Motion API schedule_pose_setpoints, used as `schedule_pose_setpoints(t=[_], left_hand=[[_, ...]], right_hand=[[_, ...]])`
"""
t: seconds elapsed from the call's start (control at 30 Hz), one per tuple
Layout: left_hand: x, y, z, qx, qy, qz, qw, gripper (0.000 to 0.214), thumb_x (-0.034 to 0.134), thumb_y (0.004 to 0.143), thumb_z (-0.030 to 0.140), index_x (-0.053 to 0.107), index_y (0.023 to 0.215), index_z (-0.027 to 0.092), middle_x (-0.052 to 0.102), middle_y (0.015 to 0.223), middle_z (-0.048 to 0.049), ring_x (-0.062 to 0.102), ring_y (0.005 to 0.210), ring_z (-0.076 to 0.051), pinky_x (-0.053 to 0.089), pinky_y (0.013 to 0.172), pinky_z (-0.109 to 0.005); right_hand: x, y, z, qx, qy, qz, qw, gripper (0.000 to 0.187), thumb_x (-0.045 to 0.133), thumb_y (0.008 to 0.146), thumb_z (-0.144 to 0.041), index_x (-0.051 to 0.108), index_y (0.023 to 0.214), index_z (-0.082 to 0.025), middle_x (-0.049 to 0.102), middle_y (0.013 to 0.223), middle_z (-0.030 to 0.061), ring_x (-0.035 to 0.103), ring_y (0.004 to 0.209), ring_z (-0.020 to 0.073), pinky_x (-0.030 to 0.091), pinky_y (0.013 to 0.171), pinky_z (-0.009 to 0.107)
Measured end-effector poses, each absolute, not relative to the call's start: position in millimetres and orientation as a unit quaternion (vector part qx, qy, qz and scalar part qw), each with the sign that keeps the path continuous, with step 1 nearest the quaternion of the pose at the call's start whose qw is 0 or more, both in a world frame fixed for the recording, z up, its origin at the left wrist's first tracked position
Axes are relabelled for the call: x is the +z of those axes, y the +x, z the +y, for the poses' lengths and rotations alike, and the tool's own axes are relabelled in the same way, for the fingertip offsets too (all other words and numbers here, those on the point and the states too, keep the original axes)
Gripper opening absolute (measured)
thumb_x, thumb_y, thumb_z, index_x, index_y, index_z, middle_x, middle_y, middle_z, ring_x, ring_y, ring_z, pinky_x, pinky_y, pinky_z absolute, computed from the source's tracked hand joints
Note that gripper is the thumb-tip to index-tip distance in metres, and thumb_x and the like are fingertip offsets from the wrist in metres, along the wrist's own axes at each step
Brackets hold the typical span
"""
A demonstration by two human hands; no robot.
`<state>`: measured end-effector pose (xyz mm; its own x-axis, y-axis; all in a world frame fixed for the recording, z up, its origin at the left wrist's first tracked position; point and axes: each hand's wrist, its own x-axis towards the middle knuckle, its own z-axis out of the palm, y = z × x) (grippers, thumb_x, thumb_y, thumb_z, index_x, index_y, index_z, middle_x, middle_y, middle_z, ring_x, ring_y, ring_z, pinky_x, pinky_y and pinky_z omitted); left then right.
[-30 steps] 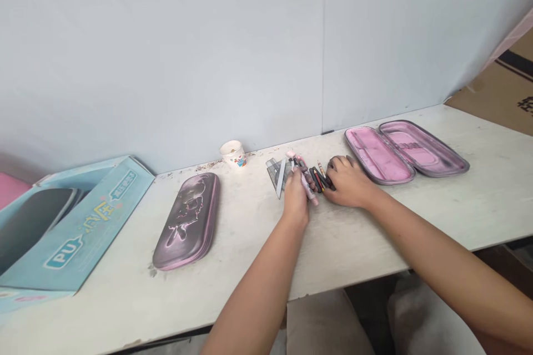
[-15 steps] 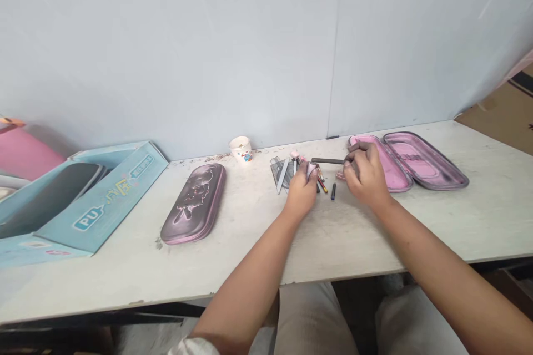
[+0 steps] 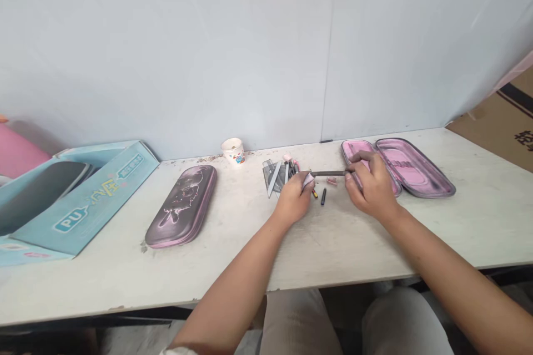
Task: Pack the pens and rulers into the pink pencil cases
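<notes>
Pen [image 3: 328, 173], long and dark, stretches nearly level between the person's two hands, over the table [image 3: 233, 258]. From where I stand, the right hand [image 3: 370, 182] has thumb and fingertips pinched on its right end. The left hand [image 3: 292, 198] is closed around a pale pink piece [image 3: 308, 179]; the pen's other end meets those fingers, though I can't tell whether they grip it too. Behind the left hand lie clear rulers [image 3: 272, 178] and a little heap of pens [image 3: 291, 165], with a short dark stub [image 3: 323, 196] loose on the tabletop between the hands. Just past the right hand, a pink pencil case [image 3: 447, 184] lies unfolded, partly hidden by it. Over on the left I see a zipped pencil case [image 3: 183, 205], a paper cup [image 3: 234, 151] near the wall and a blue box [image 3: 97, 199]
</notes>
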<state>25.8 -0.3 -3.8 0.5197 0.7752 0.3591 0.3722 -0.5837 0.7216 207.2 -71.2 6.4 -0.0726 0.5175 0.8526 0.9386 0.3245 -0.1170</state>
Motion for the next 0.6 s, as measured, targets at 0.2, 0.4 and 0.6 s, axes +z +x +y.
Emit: schedule_pose_setpoints(t=[0.2,0.4,0.6], left_hand=[[-2.8,21.5,3.3,0.325,0.847,0.339,0.25,0.028,0.04,0.087,0.025,0.055,0.109,0.017,0.06,0.104,-0.0102,0.054,0.099,-0.022,0.04,0.087,-0.033],[4.9,23.4,-2.4,0.243,0.906,0.323,0.122,0.034,0.037,0.088,0.025,0.051,0.118,0.017,0.059,0.098,-0.0092,0.055,0.093,-0.021,0.043,0.08,-0.033],[8.2,24.6,-10.4,0.242,0.9,0.341,0.122,0.041,0.032,0.09,0.023,0.037,0.13,0.024,0.058,0.099,-0.006,0.058,0.088,-0.018,0.046,0.073,-0.029]], right_hand=[[19.1,215.1,-67.8,-0.162,-0.486,-0.753,0.412,0.013,0.045,0.081,-0.022,0.055,0.087,-0.019,0.049,0.099,0.0109,0.049,0.097,0.0238,0.042,0.08,0.041],[29.1,218.7,-49.7,-0.015,-0.491,-0.8,0.344,0.029,0.034,0.09,-0.03,0.055,0.075,-0.018,0.054,0.087,0.0077,0.051,0.087,0.0188,0.041,0.078,0.035],[34.6,211.6,-28.6,0.056,-0.519,-0.827,0.21,0.051,0.021,0.093,-0.043,0.054,0.062,-0.019,0.055,0.072,0.0053,0.052,0.075,0.0172,0.038,0.068,0.03]])
